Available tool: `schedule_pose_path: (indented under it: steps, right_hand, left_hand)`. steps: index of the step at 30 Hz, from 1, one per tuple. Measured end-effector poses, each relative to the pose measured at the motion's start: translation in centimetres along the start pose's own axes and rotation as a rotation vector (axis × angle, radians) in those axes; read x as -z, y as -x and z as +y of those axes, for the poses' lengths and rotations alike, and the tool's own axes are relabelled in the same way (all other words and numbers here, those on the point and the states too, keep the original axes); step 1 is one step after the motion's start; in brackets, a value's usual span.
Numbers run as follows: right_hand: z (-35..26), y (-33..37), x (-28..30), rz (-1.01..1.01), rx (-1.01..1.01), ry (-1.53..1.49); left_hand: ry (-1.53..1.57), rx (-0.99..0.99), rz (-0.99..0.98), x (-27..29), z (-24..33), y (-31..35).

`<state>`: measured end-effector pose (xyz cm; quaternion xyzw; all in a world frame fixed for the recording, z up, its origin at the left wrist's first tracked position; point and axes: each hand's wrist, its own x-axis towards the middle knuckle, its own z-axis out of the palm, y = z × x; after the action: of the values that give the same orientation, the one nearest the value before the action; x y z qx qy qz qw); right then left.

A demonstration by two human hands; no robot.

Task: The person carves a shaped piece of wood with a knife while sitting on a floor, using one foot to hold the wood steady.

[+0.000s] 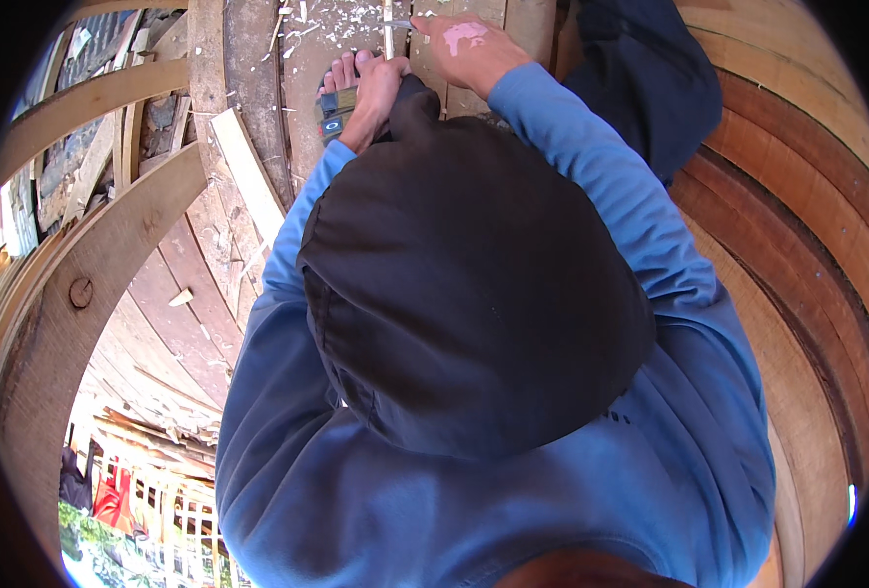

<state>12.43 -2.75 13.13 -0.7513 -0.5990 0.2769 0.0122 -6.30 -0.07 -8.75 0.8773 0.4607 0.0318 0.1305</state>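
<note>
My left hand (380,90) is closed around the lower end of a thin, pale wooden stick (388,37), beside my sandalled foot (340,78). The stick points away from me and runs out of the picture at the top edge. My right hand (466,51) is closed on a knife (401,24). Its narrow grey blade lies across the stick, and the handle is hidden in my fist. A pink patch shows on the back of this hand. My bent knee in black trousers (479,294) fills the middle of the view, between my blue sleeves.
Pale shavings (332,18) litter the plank floor (258,59). A flat light board (246,171) lies left of my foot. Curved-looking planks (797,186) line the right side, and more boards (92,284) stand at the left. A slatted fence (165,500) is at the lower left.
</note>
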Motion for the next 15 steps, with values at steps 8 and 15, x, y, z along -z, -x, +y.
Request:
schedule_pose_path:
  steps: [8,15]
  right_hand:
    - [-0.4,-0.8,0.6,-0.108,-0.107,0.063]
    - [-0.6,-0.3,2.9,-0.312,-0.066,0.066]
  left_hand:
    - [0.054,0.004,0.107,3.6,1.6,0.3]
    - [0.024,-0.012,0.07,3.2,1.2,0.3]
